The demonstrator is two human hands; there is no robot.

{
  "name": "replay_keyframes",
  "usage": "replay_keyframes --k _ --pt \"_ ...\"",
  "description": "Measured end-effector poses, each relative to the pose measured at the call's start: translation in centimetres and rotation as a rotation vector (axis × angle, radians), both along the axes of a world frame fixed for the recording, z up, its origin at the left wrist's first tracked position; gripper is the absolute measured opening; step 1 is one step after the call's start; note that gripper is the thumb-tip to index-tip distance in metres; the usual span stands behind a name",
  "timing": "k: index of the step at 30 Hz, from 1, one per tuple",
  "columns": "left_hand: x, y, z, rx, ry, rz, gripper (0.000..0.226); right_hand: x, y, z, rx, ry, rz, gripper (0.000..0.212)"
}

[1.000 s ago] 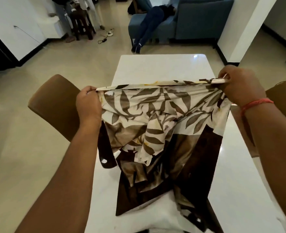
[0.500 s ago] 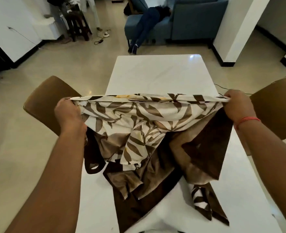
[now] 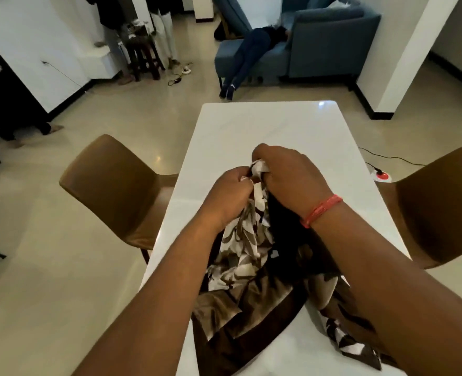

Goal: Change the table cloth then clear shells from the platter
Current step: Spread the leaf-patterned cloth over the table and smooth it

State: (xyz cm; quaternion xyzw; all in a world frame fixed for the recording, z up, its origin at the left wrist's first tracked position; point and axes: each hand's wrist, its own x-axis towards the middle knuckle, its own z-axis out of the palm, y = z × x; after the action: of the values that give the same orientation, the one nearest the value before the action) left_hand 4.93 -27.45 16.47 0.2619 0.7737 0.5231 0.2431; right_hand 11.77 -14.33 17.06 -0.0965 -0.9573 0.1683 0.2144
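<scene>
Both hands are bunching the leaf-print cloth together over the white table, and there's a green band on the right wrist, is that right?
Not quite: the band is red, as the head view shows. Both the left hand and right hand do grip the leaf-print cloth together over the white table.

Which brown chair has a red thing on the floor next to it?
The chair on the right. A small red thing lies on the floor by its far side; the chair on the left has only bare floor around it.
</scene>
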Motion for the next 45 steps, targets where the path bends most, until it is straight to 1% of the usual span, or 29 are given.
replay_keyframes --k 2,3,5,8,10,13,14,16,20,23,25,26,28,31,32,34,37,39,42,43,44,45 --pt "-0.9 -0.5 0.1 0.053 0.006 0.115 0.035 0.3 1.1 -0.9 0.138 -0.002 -0.033 0.017" --pt "-1.4 -0.9 0.1 0.097 -0.014 0.154 0.037 0.6 2.0 -1.5 0.18 -0.038 -0.077 0.015" --pt "-2.2 -1.7 0.1 0.187 -0.078 0.215 0.041 1.3 3.9 -2.4 0.206 -0.127 -0.193 0.012" --pt "-2.8 -2.8 0.4 0.317 -0.167 0.338 0.039 2.3 6.6 -2.6 0.134 -0.239 -0.36 0.013" --pt "-3.4 -3.7 0.5 0.382 -0.202 0.422 0.034 2.7 8.2 -2.3 0.022 -0.232 -0.415 0.02" --pt "-4.2 -4.4 0.3 0.401 -0.249 0.456 0.034 2.5 8.4 -1.1 -0.185 -0.083 -0.373 0.038" --pt "-4.3 -4.4 0.3 0.401 -0.257 0.453 0.035 2.2 7.6 -0.6 -0.242 -0.045 -0.339 0.041" --pt "-4.4 -4.2 0.3 0.398 -0.267 0.454 0.038 1.4 5.8 0.4 -0.305 0.005 -0.253 0.038" --pt "-4.4 -4.2 0.5 0.398 -0.27 0.421 0.037 -0.3 2.9 1.6 -0.362 0.061 -0.118 0.019" --pt "-4.3 -4.6 0.4 0.401 -0.249 0.363 0.032 -1.3 1.4 1.9 -0.46 0.072 -0.068 0.023" --pt "-4.4 -5.0 0.2 0.387 -0.219 0.345 0.028 -1.5 1.3 2.3 -0.533 0.056 -0.075 0.028" --pt "-4.5 -5.4 -0.1 0.368 -0.195 0.36 0.027 -1.4 1.5 2.4 -0.564 0.061 -0.096 0.029" --pt "-5.0 -6.3 -0.8 0.322 -0.148 0.436 0.025 -0.9 2.3 3.0 -0.688 0.164 -0.178 0.028" --pt "-5.9 -7.4 -2.7 0.202 -0.124 0.541 0.025 0.2 4.2 4.3 -1.025 0.409 -0.316 0.024" --pt "-6.0 -7.5 -3.4 0.173 -0.13 0.553 0.026 0.5 4.7 4.6 -1.076 0.431 -0.344 0.025" --pt "-5.9 -7.7 -5.1 0.094 -0.109 0.515 0.028 1.0 5.2 4.7 -1.087 0.413 -0.377 0.029" --pt "-6.1 -9.2 -8.4 -0.112 -0.034 0.423 0.041 1.0 4.8 4.3 -1.17 0.584 -0.374 0.027" --pt "-6.4 -11.4 -11.5 -0.277 -0.021 0.307 0.045 1.2 4.5 4.1 -1.188 0.665 -0.404 0.03" --pt "-6.7 -15.6 -16.1 -0.489 0.046 0.015 0.019 1.6 4.8 3.3 -1.138 0.811 -0.551 0.04" --pt "-6.8 -17.0 -17.5 -0.578 0.076 -0.091 0.022 1.8 5.0 2.6 -1.125 0.849 -0.601 0.042" --pt "-7.0 -18.3 -18.7 -0.68 0.119 -0.187 0.032 2.2 5.0 1.9 -1.124 0.874 -0.644 0.042" --pt "-7.2 -19.4 -19.9 -0.774 0.16 -0.278 0.046 2.6 5.0 0.8 -1.115 0.859 -0.665 0.04"
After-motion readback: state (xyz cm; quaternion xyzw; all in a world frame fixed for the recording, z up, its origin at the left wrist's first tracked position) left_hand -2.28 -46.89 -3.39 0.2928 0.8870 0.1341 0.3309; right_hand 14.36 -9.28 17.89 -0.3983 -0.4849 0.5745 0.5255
